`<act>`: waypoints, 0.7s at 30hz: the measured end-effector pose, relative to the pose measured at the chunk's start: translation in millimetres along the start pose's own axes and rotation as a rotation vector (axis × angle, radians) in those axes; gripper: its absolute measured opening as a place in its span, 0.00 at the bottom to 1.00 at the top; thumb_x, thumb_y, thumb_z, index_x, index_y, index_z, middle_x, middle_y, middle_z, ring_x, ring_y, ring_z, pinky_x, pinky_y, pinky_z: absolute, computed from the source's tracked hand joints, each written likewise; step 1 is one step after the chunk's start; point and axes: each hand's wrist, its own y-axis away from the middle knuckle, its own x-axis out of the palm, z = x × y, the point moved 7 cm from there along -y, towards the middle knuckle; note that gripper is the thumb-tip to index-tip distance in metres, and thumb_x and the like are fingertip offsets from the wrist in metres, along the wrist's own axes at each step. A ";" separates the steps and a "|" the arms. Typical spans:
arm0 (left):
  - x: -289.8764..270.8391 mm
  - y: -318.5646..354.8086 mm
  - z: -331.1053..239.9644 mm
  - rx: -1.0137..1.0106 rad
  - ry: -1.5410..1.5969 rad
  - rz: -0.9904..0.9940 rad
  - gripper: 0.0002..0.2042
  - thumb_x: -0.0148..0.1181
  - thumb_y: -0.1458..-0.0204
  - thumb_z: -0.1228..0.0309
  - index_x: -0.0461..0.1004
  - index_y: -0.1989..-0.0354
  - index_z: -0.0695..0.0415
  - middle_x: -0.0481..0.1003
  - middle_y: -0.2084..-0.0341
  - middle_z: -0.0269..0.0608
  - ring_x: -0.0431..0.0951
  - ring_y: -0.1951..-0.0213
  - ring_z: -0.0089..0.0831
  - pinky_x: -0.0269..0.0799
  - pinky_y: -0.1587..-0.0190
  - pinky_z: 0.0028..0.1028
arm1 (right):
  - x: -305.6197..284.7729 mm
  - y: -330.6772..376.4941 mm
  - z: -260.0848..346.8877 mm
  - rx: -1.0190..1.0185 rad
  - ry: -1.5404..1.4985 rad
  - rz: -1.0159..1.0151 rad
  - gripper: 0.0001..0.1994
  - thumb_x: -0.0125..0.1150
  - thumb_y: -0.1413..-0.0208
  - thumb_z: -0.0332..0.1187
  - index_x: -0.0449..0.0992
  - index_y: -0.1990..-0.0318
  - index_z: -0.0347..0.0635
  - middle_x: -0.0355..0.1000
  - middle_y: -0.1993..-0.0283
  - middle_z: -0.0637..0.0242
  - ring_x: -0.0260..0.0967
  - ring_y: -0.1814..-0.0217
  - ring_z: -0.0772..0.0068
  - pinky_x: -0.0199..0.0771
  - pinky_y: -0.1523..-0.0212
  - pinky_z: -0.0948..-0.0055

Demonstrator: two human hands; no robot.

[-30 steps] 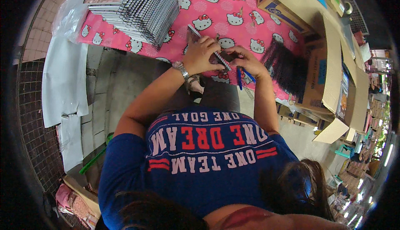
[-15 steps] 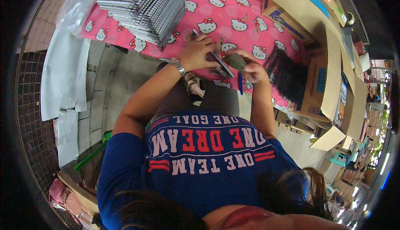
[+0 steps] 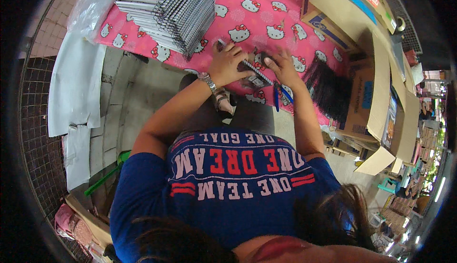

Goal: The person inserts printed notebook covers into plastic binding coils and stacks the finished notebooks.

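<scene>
The small notebook has a dark paper cover with some gloss and a ridged coil, metal or plastic, along its edge. The stacked notebooks show smooth printed covers and the same ribbed bindings. A thin pink sheet, smooth like vinyl (though it could be cloth), covers the table. Loose black coils look wiry. The cardboard box is matt brown; the clear bag, crinkled, shiny plastic. The wristwatch is polished metal, the T-shirt soft matt knit.
</scene>
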 end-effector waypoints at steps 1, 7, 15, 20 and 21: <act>1.5 6.3 2.8 -0.031 -0.013 0.010 0.22 0.69 0.63 0.46 0.75 0.62 0.43 0.72 0.62 0.26 0.67 0.48 0.31 0.48 0.42 0.66 | -4.0 -4.9 30.6 -0.074 -0.183 0.121 0.21 0.64 0.50 0.45 0.77 0.50 0.46 0.72 0.51 0.53 0.64 0.41 0.52 0.56 0.37 0.49; -0.1 6.8 3.1 -0.055 -0.076 0.040 0.18 0.68 0.63 0.57 0.74 0.63 0.48 0.71 0.59 0.27 0.67 0.48 0.33 0.51 0.43 0.60 | -15.8 6.9 100.4 -0.104 0.472 0.056 0.12 0.63 0.52 0.41 0.78 0.63 0.45 0.74 0.57 0.63 0.67 0.45 0.59 0.58 0.42 0.51; -3.3 22.1 0.2 -0.082 -0.040 0.032 0.17 0.68 0.63 0.61 0.73 0.62 0.47 0.71 0.60 0.28 0.66 0.48 0.32 0.51 0.45 0.58 | 4.6 15.8 92.7 -0.092 0.286 0.041 0.14 0.64 0.51 0.43 0.75 0.63 0.45 0.73 0.61 0.62 0.70 0.54 0.58 0.62 0.48 0.57; -2.4 20.0 3.7 -0.053 -0.061 0.023 0.18 0.67 0.62 0.61 0.73 0.61 0.47 0.71 0.60 0.27 0.66 0.48 0.31 0.52 0.45 0.59 | -5.9 14.4 103.6 0.026 0.231 -0.024 0.14 0.63 0.49 0.42 0.73 0.61 0.44 0.73 0.62 0.62 0.71 0.55 0.57 0.64 0.52 0.57; -2.2 19.1 3.2 -0.031 -0.069 0.024 0.17 0.67 0.61 0.60 0.73 0.61 0.47 0.71 0.60 0.26 0.66 0.48 0.31 0.53 0.46 0.59 | -2.9 15.9 98.9 0.069 0.169 -0.012 0.14 0.63 0.50 0.41 0.72 0.60 0.44 0.73 0.62 0.62 0.70 0.55 0.57 0.64 0.53 0.57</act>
